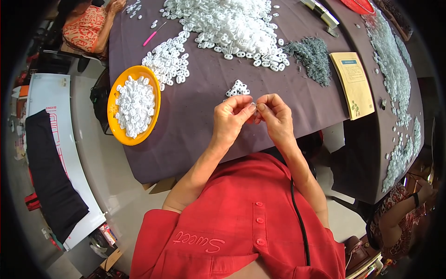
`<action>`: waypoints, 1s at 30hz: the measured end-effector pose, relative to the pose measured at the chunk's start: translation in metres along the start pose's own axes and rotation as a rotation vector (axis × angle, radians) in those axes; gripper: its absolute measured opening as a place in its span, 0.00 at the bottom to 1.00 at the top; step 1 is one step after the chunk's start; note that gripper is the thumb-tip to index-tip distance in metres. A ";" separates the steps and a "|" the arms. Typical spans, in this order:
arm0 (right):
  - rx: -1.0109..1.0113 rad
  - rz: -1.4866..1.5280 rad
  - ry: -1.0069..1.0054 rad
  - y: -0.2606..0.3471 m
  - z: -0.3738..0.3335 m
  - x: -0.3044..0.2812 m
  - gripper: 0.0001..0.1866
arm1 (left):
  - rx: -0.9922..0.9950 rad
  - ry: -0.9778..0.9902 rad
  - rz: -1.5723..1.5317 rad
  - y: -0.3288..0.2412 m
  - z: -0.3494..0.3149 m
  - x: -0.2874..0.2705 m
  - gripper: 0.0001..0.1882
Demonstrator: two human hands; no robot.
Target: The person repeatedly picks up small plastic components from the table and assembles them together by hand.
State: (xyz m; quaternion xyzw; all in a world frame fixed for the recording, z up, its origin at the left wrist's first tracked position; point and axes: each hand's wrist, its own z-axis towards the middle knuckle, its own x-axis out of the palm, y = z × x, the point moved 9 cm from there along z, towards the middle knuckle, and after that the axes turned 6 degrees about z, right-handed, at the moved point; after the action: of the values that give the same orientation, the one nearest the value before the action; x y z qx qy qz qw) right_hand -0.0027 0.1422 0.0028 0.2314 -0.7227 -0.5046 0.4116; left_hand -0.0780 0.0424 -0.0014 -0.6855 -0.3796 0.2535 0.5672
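My left hand [231,118] and my right hand [276,120] meet near the table's front edge, thumbs and fingertips pinched together. Between them is something tiny and whitish, mostly hidden by the fingers, whose kind I cannot make out. Just beyond my left fingertips lies a small cluster of white oval plastic pieces with dark holes [238,87]. A large heap of similar white pieces [227,28] covers the far middle of the table, and a smaller heap [168,60] lies to its left. An orange-yellow bowl [157,114] at the left edge holds many more.
A pink-handled thin tool [150,38] lies far left. Right of the big heap are grey, thread-like scraps [312,56] and a tan paper booklet [354,88]. Translucent pieces [390,60] cover a second table. Other people sit far left [86,28] and lower right [395,214].
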 end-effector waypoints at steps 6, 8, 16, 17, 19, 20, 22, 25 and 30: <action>-0.013 0.008 -0.012 0.001 -0.002 0.002 0.03 | 0.011 0.065 0.009 -0.002 -0.003 0.000 0.05; 0.027 0.049 -0.038 -0.001 -0.002 0.001 0.03 | 0.030 0.043 0.033 -0.008 -0.005 -0.001 0.05; -0.015 -0.022 0.000 -0.002 0.002 0.000 0.05 | 0.162 0.034 0.310 -0.024 -0.004 -0.001 0.05; -0.023 -0.021 0.006 0.000 0.001 0.001 0.05 | 0.166 0.034 0.309 -0.026 -0.005 -0.001 0.05; -0.036 -0.046 0.007 0.004 -0.001 0.002 0.05 | 0.176 0.038 0.311 -0.030 -0.007 0.000 0.05; -0.039 -0.068 0.005 0.004 -0.001 0.002 0.06 | 0.173 0.038 0.310 -0.029 -0.006 0.000 0.05; -0.037 -0.063 0.006 0.003 0.001 0.002 0.06 | 0.156 0.052 0.326 -0.025 -0.003 0.000 0.04; -0.040 -0.073 0.013 0.003 0.001 0.002 0.06 | 0.186 0.059 0.364 -0.025 -0.001 0.000 0.04; -0.044 -0.167 0.021 0.008 0.001 0.001 0.06 | 0.226 0.091 0.460 -0.028 -0.001 0.002 0.04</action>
State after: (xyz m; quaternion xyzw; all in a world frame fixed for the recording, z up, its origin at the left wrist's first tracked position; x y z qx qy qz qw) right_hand -0.0037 0.1446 0.0103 0.2872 -0.6853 -0.5506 0.3804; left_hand -0.0825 0.0459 0.0261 -0.6967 -0.1573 0.3855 0.5841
